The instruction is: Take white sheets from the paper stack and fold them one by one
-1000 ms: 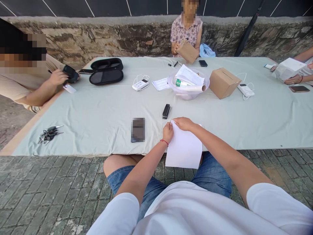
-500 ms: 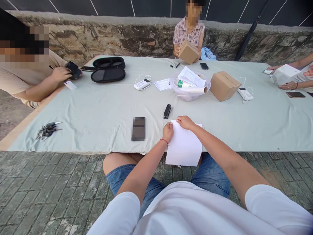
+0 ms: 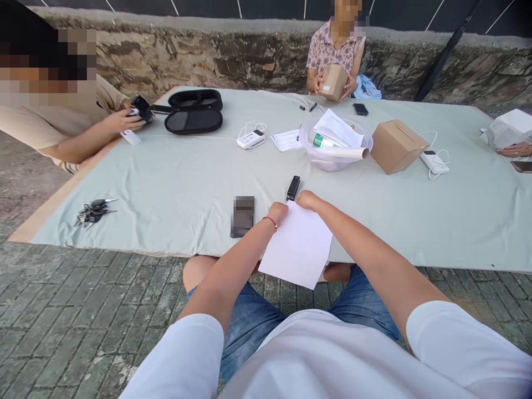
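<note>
A white sheet of paper (image 3: 297, 244) is held by its far edge, its near end hanging past the table edge over my lap. My left hand (image 3: 277, 213) pinches the far left corner, a red string bracelet on its wrist. Close by on the same edge, my right hand (image 3: 307, 200) grips the paper too, fingers closed. Just beyond the paper lies a black stapler (image 3: 293, 187), its near end close to my hands. To the left of my left hand rests a dark, partly blurred phone-like object (image 3: 243, 216). Whether the paper is one sheet or several, I cannot tell.
A key bunch (image 3: 95, 213) lies at the left. Further back are an open black case (image 3: 193, 123), a white power bank (image 3: 251, 139), a tub (image 3: 305, 149) of papers and a cardboard box (image 3: 398, 147). Other people sit left, opposite and right; one holds a small box (image 3: 333, 83).
My hands and the paper have shifted slightly left, and the sheet has turned so its near end swings left. The person opposite has turned their box. The view has shifted a little.
</note>
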A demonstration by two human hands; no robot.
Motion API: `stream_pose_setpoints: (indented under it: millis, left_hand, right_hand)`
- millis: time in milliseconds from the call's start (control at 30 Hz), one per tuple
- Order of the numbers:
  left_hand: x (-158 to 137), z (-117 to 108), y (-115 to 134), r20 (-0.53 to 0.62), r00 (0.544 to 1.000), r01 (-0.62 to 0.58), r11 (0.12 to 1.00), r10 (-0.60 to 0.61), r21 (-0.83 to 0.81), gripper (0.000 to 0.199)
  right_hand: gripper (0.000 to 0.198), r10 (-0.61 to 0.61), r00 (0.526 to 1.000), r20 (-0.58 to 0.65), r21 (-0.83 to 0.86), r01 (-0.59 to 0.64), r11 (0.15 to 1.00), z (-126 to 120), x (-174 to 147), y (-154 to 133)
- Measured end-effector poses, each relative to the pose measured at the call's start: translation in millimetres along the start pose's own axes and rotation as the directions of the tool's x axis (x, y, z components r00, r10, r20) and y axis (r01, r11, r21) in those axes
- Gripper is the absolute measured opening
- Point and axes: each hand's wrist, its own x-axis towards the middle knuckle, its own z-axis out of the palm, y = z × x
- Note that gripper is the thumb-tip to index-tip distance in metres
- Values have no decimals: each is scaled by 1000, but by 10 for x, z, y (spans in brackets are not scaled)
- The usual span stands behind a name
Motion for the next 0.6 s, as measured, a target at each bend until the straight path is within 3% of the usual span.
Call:
stream_pose_setpoints:
  millis: [367, 600]
  left_hand:
    - [220, -76, 87, -21, 999, 32, 996, -34, -86, 18]
    - [300, -58, -45, -32, 992, -120, 990, 118, -73, 24]
  right_hand:
    - [22, 20, 1000, -14, 11, -20, 1000, -41, 267, -47]
    - [21, 33, 999, 1, 14, -33, 999, -89, 294, 69]
